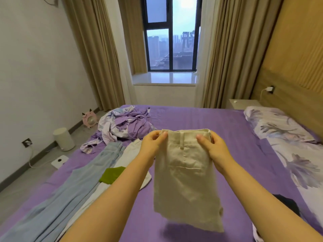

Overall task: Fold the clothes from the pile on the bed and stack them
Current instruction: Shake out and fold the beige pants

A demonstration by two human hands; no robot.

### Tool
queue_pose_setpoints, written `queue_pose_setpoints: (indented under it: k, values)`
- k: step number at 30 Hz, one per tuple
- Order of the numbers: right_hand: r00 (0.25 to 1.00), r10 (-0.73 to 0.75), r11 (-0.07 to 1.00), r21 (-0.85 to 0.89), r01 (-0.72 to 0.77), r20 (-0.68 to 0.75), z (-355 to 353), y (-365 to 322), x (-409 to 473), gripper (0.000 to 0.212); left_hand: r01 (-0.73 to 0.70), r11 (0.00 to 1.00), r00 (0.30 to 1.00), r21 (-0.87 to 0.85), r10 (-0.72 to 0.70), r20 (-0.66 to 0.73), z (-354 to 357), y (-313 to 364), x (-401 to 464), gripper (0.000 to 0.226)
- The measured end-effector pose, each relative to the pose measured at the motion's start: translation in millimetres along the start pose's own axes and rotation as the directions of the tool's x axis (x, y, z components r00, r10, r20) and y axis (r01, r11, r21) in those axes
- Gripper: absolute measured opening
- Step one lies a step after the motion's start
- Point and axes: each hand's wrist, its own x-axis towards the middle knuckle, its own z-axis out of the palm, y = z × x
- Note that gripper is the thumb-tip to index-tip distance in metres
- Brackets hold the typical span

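In the head view, a pair of beige shorts (185, 173) is held up above the purple bed (218, 137), folded in half lengthwise and hanging by the waistband. The waistband's left corner is pinched by the left hand (153, 142), the right corner by the right hand (213, 145), thumbs on the near side. Light blue trousers (70, 186), a white garment (129, 152) and a green cloth (111, 174) are spread at left. A rumpled purple heap (125, 126), perhaps bedding, lies beyond them.

Bare purple sheet (201, 119) lies between the crumpled bedding heap (125, 126) and pillow (277, 126)
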Motion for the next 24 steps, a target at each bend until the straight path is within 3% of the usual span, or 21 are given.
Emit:
queue_pose_setpoints:
  k: [4,6,9,12,14,17,20,24]
  values:
    - [0.998,-0.032,0.999,0.0,0.032,-0.045,-3.7,-12.7,15.7,0.032,-0.095,0.995,0.995,-0.022,0.096,0.016,1.9,11.7,16.4,0.019]
    - [0.998,0.003,1.0,-0.018,-0.004,-0.067,-1.1,-2.5,13.1,0.034,-0.075,0.997,0.996,-0.013,0.075,0.049,4.1,-0.5,12.1,0.018]
    - [0.99,0.106,0.987,-0.111,-0.116,-0.09,5.3,36.1,-2.8,0.04,0.102,0.99,0.989,-0.095,-0.091,0.115,10.1,-41.0,-2.0,0.022]
    - [0.946,0.303,0.938,-0.137,-0.318,-0.115,9.2,99.1,-31.4,0.047,0.297,0.951,0.954,-0.085,-0.291,0.078,19.4,-97.5,-26.7,0.041]
    - [0.851,0.51,0.85,-0.081,-0.521,-0.126,10.9,143.3,-58.5,0.036,0.415,0.909,0.91,-0.042,-0.415,0.012,25.0,-137.3,-48.3,0.047]
    - [0.639,0.766,0.642,0.117,-0.758,-0.065,13.8,192.0,-104.8,0.029,0.448,0.893,0.894,0.039,-0.448,-0.015,28.8,-194.8,-85.1,0.03]
    - [0.521,0.852,0.52,0.168,-0.837,-0.043,15.2,226.0,-152.1,0.03,0.462,0.876,0.885,0.142,-0.465,-0.009,22.2,-240.3,-127.1,0.009]
    - [0.426,0.899,0.438,0.157,-0.885,-0.108,18.4,266.7,-207.1,0.025,0.486,0.837,0.862,0.25,-0.507,0.023,13.2,-282.4,-179.1,0.029]
